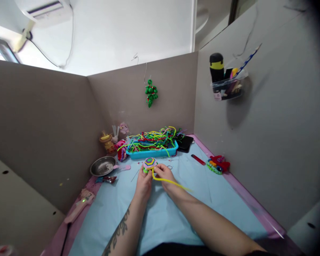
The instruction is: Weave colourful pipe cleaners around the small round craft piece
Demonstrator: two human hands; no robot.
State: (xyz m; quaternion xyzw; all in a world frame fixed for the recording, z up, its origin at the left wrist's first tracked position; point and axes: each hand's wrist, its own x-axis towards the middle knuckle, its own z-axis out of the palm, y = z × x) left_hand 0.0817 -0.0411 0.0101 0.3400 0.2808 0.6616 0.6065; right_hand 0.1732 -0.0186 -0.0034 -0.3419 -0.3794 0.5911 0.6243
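Blue tray [149,154] of colorful stems [154,140]

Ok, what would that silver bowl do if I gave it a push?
The silver bowl would probably slide rather than tip, because it looks wide and shallow. It may be light for its size, as it looks like thin metal. The little pale bits inside seem loose, so they might scatter.
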